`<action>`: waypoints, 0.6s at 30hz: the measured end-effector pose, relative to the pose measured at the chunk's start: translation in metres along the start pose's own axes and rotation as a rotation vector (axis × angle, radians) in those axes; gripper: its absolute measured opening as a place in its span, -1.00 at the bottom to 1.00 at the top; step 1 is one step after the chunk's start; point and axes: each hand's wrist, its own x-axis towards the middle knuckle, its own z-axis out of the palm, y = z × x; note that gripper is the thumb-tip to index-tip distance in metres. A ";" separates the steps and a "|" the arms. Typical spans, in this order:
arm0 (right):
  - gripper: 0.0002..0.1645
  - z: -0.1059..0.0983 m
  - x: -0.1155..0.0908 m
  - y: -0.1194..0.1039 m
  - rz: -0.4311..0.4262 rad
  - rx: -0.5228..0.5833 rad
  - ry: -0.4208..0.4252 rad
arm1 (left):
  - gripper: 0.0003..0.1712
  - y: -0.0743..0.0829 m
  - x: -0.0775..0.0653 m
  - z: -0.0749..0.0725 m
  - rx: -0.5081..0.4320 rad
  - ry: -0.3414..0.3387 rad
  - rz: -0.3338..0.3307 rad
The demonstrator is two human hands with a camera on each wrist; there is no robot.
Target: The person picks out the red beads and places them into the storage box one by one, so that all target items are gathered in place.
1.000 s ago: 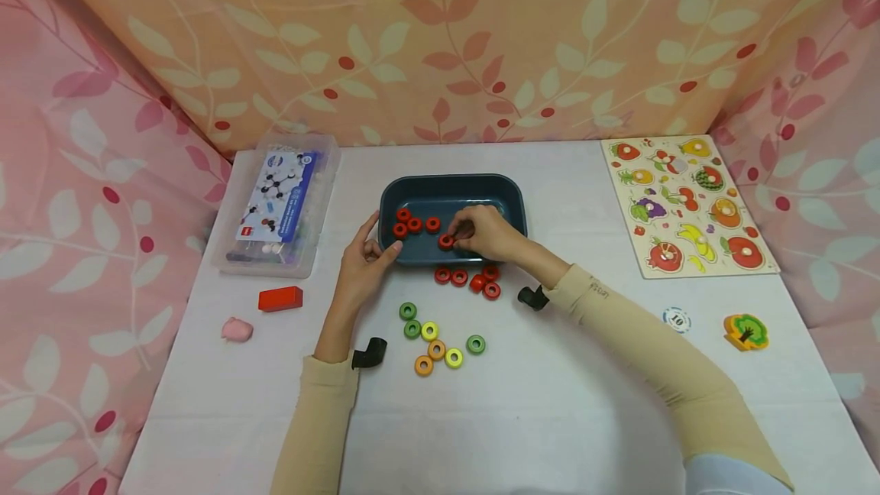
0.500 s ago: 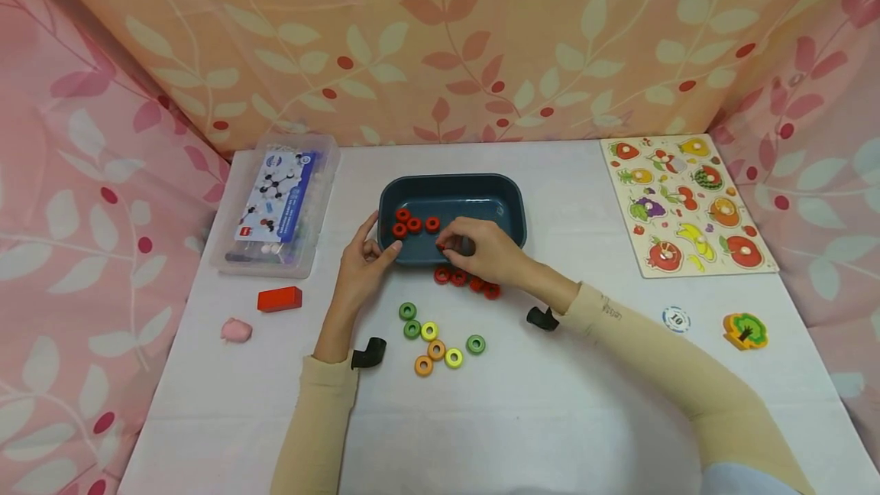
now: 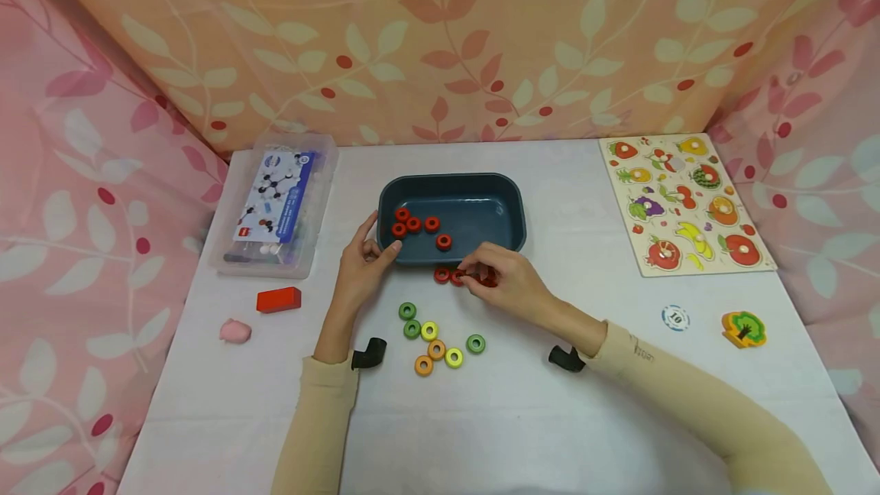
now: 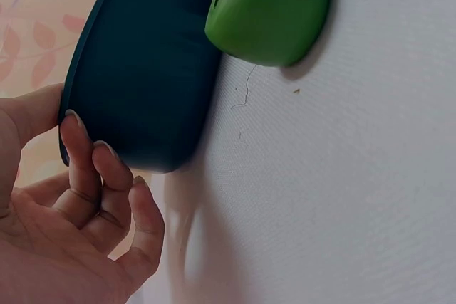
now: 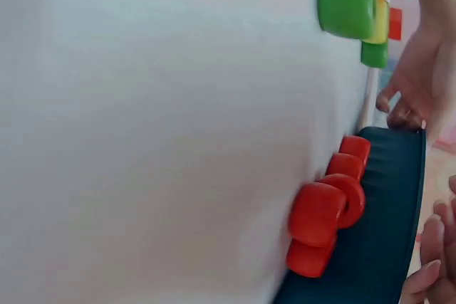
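Observation:
A dark blue tray (image 3: pixel 481 212) holds several red rings (image 3: pixel 413 224) at its left and one red ring (image 3: pixel 443 242) near its front wall. My left hand (image 3: pixel 363 266) grips the tray's left end, thumb at the rim; in the left wrist view its fingers (image 4: pixel 85 169) curl by the edge. My right hand (image 3: pixel 512 285) hovers over more red rings (image 3: pixel 442 275) lined along the tray's front, partly covering them. In the right wrist view its loosely bent fingers (image 5: pixel 431 261) stay apart from those red rings (image 5: pixel 317 215) and hold nothing.
Green (image 3: pixel 476 344), yellow (image 3: pixel 454 358) and orange rings (image 3: pixel 424 365) lie nearer on the white cloth. Leftward are a clear plastic case (image 3: pixel 275 197), a red block (image 3: pixel 278 299) and a pink figure (image 3: pixel 235 331). Rightward are a fruit puzzle board (image 3: pixel 687 205), a round chip (image 3: pixel 676 318) and a tree piece (image 3: pixel 744 328).
My right hand let go of a red ring inside the tray and drew back toward me, over the red rings in front. The left hand kept its place on the tray.

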 end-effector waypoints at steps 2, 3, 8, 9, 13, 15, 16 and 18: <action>-0.80 -0.001 -0.005 -0.001 0.026 -0.048 0.003 | -0.17 0.000 0.000 0.000 0.000 0.002 -0.001; -0.78 -0.001 -0.008 -0.002 0.043 -0.070 0.002 | -0.17 0.000 -0.001 -0.001 -0.001 0.002 -0.001; -0.63 0.000 -0.020 0.000 0.157 -0.194 -0.020 | -0.17 -0.001 -0.001 -0.001 0.004 -0.001 -0.005; -0.62 0.000 -0.021 0.000 0.182 -0.220 -0.027 | -0.17 -0.001 -0.001 -0.001 0.004 -0.002 -0.005; -0.57 0.003 -0.025 0.002 0.266 -0.294 -0.065 | -0.17 -0.002 -0.001 -0.002 0.002 0.000 -0.003; -0.57 0.005 -0.026 0.002 0.282 -0.314 -0.074 | -0.17 -0.002 -0.001 -0.001 0.006 -0.003 -0.002; -0.56 0.006 -0.026 0.002 0.284 -0.323 -0.078 | -0.17 -0.002 -0.001 -0.001 0.008 -0.004 -0.003; -0.57 0.008 -0.027 0.002 0.280 -0.339 -0.089 | -0.17 -0.002 -0.001 -0.001 0.011 -0.005 -0.006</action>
